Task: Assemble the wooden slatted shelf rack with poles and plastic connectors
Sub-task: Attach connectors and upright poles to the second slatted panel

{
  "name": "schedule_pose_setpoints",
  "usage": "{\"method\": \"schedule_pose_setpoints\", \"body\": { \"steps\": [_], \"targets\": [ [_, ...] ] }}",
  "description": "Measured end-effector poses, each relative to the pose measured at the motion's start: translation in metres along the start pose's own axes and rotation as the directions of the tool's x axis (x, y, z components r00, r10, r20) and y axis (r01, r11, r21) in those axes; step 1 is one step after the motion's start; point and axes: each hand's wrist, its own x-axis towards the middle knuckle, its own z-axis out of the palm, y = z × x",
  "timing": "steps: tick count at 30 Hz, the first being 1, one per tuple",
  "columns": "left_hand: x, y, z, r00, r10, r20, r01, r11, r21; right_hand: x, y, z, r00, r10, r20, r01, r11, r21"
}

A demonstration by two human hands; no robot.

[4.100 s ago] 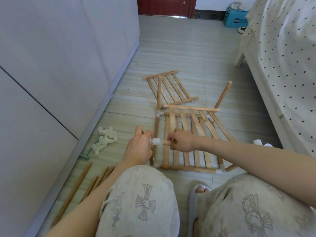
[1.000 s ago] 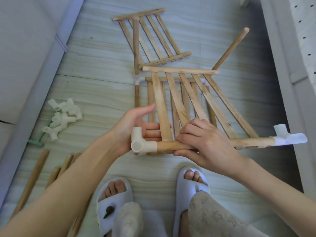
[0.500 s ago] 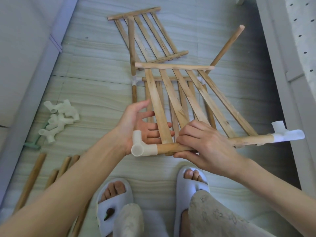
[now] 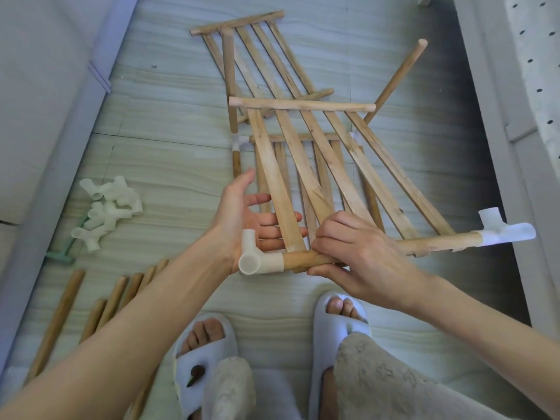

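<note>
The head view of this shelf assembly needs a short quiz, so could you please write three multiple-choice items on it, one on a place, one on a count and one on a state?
1. Where does the pile of spare white plastic connectors lie?
A. on the floor, on the left-hand side
B. on the bed
C. atop the slats

2. How many white plastic connectors sit on the near wooden end pole of the held slatted wooden panel?
A. none
B. two
C. four

3. What is the left hand doing?
A. gripping a pole
B. making a fist
C. lying open beside the corner connector

Answers: 1 A, the pile lies by the left wall; 2 B, one connector caps each end; 3 C, its fingers are straight, while the right hand grips the pole.
</note>
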Motion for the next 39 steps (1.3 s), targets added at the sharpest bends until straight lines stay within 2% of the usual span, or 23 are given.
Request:
{"method": "schedule_pose_setpoints", "body": {
  "steps": [4,6,10,13,15,21,23,26,27,29,32,39],
  "targets": [
    [-0.003,0.001,0.001,1.0,-0.003,-0.01,0.003,1.0,-0.006,0.002,-0.001,-0.003,0.999,0.025,0.025,-0.025,0.999,0.024],
    [-0.007,0.001,0.0,0.997,0.03,-0.066,-0.028,0.999,0.025,0.003,-0.002,-0.005,0.999,0.036,0.032,-0.038,0.998,0.042],
    [-0.012,0.002,-0.003,0.958,0.228,-0.172,-0.164,0.933,0.32,0.003,-0.006,-0.003,0.996,0.078,0.041,-0.08,0.996,0.041],
    [-0.019,-0.002,-0.005,0.967,0.23,-0.108,-0.155,0.871,0.465,0.004,-0.008,-0.002,0.994,0.099,0.047,-0.101,0.994,0.034],
    [-0.024,-0.006,-0.009,0.98,0.174,-0.098,-0.112,0.884,0.453,0.006,-0.01,-0.003,0.993,0.106,0.058,-0.109,0.993,0.041],
    [-0.032,-0.023,-0.024,0.974,0.189,-0.127,-0.102,0.862,0.496,0.014,-0.023,-0.008,0.979,0.161,0.126,-0.158,0.987,-0.036],
    [-0.034,-0.025,-0.027,0.982,0.161,-0.099,-0.085,0.842,0.532,0.023,-0.032,-0.007,0.984,0.104,0.143,-0.093,0.992,-0.084],
    [-0.033,-0.027,-0.032,0.987,0.159,-0.014,-0.132,0.86,0.493,0.039,-0.041,-0.003,0.985,-0.028,0.17,0.053,0.988,-0.143],
    [-0.032,-0.028,-0.034,0.985,0.174,0.005,-0.155,0.865,0.478,0.043,-0.042,-0.001,0.978,-0.038,0.207,0.062,0.992,-0.113],
    [-0.03,-0.031,-0.036,0.978,0.206,0.018,-0.189,0.858,0.477,0.043,-0.041,0.005,0.97,0.012,0.243,-0.01,1.0,-0.009],
    [-0.024,-0.034,-0.039,0.97,0.242,-0.002,-0.212,0.855,0.473,0.039,-0.039,0.012,0.976,0.073,0.205,-0.092,0.992,0.089],
    [-0.011,-0.034,-0.047,0.942,0.336,-0.022,-0.286,0.833,0.473,0.044,-0.042,0.014,0.972,0.117,0.202,-0.136,0.987,0.084]
  ]
}}
